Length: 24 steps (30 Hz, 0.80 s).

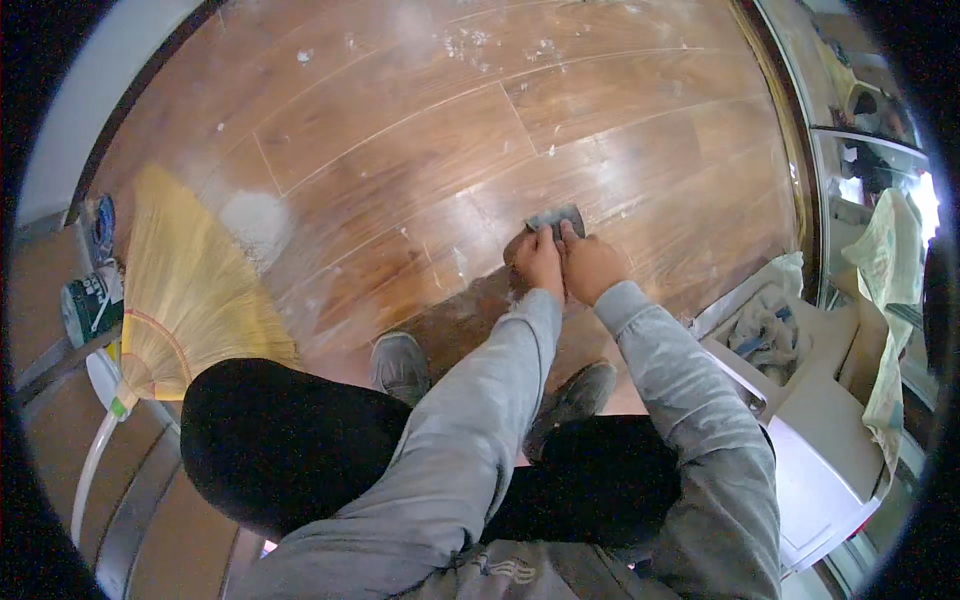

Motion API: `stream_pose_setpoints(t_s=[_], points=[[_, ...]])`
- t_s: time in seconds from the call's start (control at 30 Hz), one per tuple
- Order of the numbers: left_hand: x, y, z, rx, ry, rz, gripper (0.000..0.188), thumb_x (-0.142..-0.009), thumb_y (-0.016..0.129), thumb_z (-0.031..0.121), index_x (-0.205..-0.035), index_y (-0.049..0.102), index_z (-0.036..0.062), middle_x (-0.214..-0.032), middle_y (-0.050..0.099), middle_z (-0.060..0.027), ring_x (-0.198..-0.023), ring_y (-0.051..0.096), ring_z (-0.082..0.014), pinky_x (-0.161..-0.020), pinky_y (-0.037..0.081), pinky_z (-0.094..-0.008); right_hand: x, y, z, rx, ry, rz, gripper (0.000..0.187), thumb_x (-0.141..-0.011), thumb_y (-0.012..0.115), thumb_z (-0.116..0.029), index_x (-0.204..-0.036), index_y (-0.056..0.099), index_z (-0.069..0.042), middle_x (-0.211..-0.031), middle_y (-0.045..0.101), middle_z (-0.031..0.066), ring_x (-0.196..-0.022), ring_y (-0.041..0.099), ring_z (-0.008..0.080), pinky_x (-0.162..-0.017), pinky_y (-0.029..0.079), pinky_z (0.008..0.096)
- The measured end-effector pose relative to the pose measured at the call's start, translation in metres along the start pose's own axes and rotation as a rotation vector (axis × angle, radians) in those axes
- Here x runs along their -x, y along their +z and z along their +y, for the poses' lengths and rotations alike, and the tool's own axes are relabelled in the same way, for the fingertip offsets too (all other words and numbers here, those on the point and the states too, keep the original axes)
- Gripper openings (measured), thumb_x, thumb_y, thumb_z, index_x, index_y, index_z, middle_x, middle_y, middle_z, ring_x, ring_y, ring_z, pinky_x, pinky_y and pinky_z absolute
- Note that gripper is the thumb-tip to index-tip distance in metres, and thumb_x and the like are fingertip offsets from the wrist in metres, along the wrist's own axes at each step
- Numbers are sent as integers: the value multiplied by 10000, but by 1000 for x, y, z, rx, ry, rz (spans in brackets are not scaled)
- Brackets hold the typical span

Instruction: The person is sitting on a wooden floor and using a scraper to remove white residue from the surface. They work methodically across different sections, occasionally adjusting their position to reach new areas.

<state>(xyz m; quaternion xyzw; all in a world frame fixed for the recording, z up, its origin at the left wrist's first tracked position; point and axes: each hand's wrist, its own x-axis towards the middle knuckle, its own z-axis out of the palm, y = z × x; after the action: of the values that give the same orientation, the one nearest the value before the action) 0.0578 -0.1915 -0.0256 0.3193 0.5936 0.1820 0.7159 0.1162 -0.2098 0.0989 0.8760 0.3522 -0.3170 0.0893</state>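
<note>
Both of my hands are together on a small, flat grey scraper-like tool (557, 214), low over the wood-look floor (420, 190). My left hand (540, 263) is closed, its thumb pointing forward along the tool. Right beside it, my right hand (594, 266) is closed too, with its thumb pressed on the tool's near edge. The fingers hide the lower part of the tool, so any handle is out of sight. White specks and smears dot the boards around and beyond my hands, and a whitish dusty patch (256, 222) lies to the left.
A straw broom (195, 290) leans at my left, bristles spread over the floor. Behind it stands a dark green can-like container (92, 308). My grey shoes (402, 366) are close below my hands. A white bin-like box (825, 450) with crumpled plastic stands right, near a glass-fronted frame (815, 200).
</note>
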Motion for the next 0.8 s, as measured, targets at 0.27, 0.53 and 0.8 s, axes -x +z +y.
stream_pose_setpoints(t_s=[0.27, 0.53, 0.8], points=[[-16, -14, 49, -550, 24, -127, 416, -922, 677, 346, -683, 671, 5, -677, 682, -98, -612, 608, -202, -609, 469, -385, -11, 13, -24, -68, 228, -41, 508, -1030, 386, -295, -1477, 419, -54, -1048, 688, 287, -956, 683, 439, -816, 543, 535], [-28, -19, 65, -833, 87, -85, 486, -890, 546, 440, -884, 742, -5, -950, 710, -256, -906, 678, -456, -823, 527, -522, -22, 23, -36, 60, 165, -11, 628, -956, 493, -220, -1543, 319, -84, -973, 697, 286, -875, 702, 403, -787, 541, 517], [-39, -13, 94, -701, -37, -42, 630, -943, 442, 485, -800, 730, -57, -866, 702, -282, -896, 683, -460, -853, 510, -512, -31, -6, -55, 52, 120, -36, 561, -996, 456, -210, -1535, 347, -103, -1049, 692, 273, -941, 694, 421, -790, 561, 506]])
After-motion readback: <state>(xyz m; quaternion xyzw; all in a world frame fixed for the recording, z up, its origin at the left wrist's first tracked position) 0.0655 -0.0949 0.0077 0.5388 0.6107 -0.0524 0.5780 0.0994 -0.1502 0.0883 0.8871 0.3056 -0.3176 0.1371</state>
